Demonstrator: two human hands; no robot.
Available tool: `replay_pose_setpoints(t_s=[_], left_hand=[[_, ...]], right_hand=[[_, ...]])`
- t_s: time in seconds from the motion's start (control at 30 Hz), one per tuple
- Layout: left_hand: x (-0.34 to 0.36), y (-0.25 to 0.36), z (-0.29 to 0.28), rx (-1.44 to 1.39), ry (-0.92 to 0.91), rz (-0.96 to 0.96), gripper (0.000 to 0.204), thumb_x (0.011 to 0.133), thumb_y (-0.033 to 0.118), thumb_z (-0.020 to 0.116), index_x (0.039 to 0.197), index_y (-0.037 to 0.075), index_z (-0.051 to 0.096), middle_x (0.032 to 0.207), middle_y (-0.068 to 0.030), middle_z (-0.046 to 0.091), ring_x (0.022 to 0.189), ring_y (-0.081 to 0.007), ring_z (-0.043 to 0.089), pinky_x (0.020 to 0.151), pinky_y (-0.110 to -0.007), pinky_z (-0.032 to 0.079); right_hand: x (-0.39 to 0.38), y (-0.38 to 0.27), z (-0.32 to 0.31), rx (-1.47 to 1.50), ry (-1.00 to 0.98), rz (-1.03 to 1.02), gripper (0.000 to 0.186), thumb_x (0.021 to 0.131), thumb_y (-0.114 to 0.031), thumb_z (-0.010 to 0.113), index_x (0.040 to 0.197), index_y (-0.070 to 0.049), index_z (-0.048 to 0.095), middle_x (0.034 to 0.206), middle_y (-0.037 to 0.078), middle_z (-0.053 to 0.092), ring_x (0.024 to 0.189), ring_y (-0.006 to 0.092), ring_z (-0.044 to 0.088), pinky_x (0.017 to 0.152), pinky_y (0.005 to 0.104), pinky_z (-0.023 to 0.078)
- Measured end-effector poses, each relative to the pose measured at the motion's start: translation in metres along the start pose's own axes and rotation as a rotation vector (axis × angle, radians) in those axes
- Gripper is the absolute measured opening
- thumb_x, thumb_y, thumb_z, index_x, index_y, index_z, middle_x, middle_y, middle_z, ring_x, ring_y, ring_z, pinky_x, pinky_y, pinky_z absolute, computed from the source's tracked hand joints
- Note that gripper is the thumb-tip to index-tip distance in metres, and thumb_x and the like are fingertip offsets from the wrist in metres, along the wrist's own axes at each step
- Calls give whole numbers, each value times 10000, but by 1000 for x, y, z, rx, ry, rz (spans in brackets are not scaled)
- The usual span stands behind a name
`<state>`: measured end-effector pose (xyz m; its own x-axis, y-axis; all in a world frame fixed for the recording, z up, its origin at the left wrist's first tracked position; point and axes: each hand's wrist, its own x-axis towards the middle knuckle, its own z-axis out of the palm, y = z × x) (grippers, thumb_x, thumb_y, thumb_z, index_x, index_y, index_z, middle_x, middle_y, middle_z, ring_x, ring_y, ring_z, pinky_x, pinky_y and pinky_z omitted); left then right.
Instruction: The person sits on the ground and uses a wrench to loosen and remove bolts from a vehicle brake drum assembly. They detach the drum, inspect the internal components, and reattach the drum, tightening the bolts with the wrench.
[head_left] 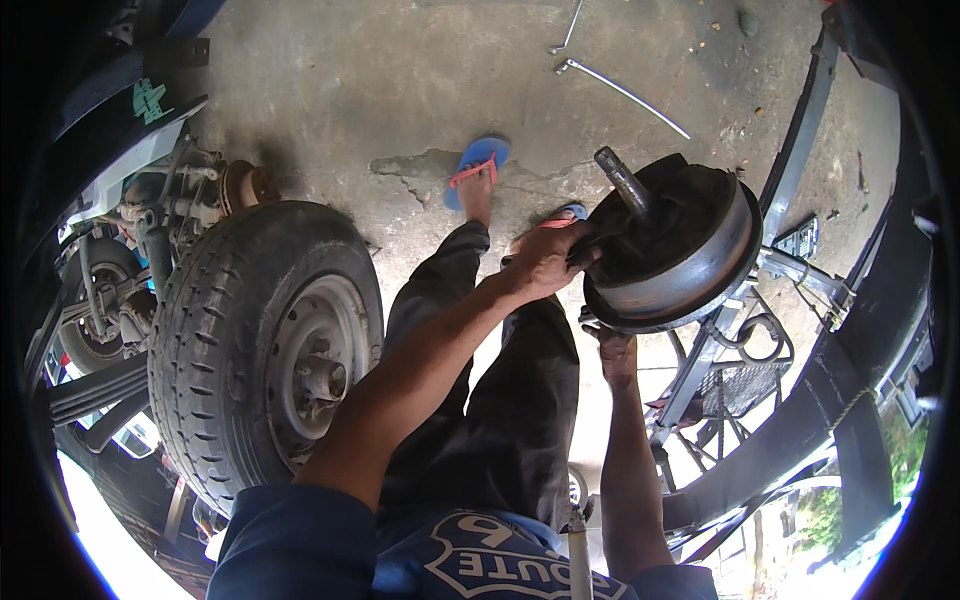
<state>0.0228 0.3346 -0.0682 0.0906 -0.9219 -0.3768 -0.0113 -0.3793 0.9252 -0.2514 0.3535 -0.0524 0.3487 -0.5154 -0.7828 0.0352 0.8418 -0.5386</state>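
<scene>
A heavy, dark brake drum (690, 265) with a worn, shiny outer band is tilted in front of me, right of centre. From its face a thick metal shaft (624, 182) sticks up toward the far left. My left hand (548, 262) grips the drum's left side, fingers curled over the edge near the shaft. Lower down, my right hand (614, 352) is closed on the bottom rim, its fingertips partly hidden underneath. Whether the drum also rests on the metal bars behind it, I cannot tell.
A large wheel with a worn tyre (215, 340) stands close on my left, beside a rusty hub (245, 187) and leaf springs (95, 392). Two long-handled wrenches (630, 97) lie on the concrete floor ahead. Metal frame bars (800, 140) run along the right.
</scene>
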Motion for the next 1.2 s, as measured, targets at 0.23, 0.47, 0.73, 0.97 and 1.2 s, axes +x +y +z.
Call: replay_pose_setpoints(t_s=[0.23, 0.47, 0.73, 0.97, 1.2], left_hand=[[-28, 58, -18, 182, 19, -117, 430, 950, 109, 634, 1372, 104, 558, 1183, -204, 658, 1033, -387, 664, 888, -440, 540], [-41, 75, 13, 244, 168, 7, 567, 906, -61, 515, 1449, 105, 502, 1083, -206, 601, 983, -360, 611, 875, -405, 518], [-34, 66, 13, 144, -26, -34, 667, 863, -140, 449, 1488, 95, 455, 1258, -218, 544, 1212, -358, 520, 1029, -388, 455], [-21, 45, -10, -97, -191, 25, 602, 915, -47, 533, 1492, 113, 470, 1468, -222, 451, 1363, -379, 445, 1144, -407, 379], [-21, 37, -15, -36, -290, -10, 474, 950, 40, 569, 1421, 76, 535, 1338, -222, 552, 1223, -384, 535, 1065, -417, 441]], right_hand=[[4, 4, -7, -207, -165, -73, 727, 1001, -632, 419, 1451, -63, 420, 1368, 152, 580, 1181, 294, 614, 955, 475, 495], [4, 7, -6, -260, -74, -78, 788, 957, -646, 508, 1504, -100, 355, 1445, 135, 516, 1265, 314, 557, 983, 500, 483], [8, 16, -16, -259, -14, -68, 727, 982, -560, 527, 1519, -111, 332, 1482, 141, 478, 1315, 322, 514, 989, 515, 486], [12, 21, -24, -6, -197, -154, 685, 1012, -513, 502, 1506, -67, 341, 1448, 161, 512, 1247, 346, 575, 988, 516, 496], [10, 16, -18, -60, -239, -230, 632, 1023, -497, 485, 1470, -57, 402, 1407, 161, 549, 1227, 323, 593, 980, 515, 503]])
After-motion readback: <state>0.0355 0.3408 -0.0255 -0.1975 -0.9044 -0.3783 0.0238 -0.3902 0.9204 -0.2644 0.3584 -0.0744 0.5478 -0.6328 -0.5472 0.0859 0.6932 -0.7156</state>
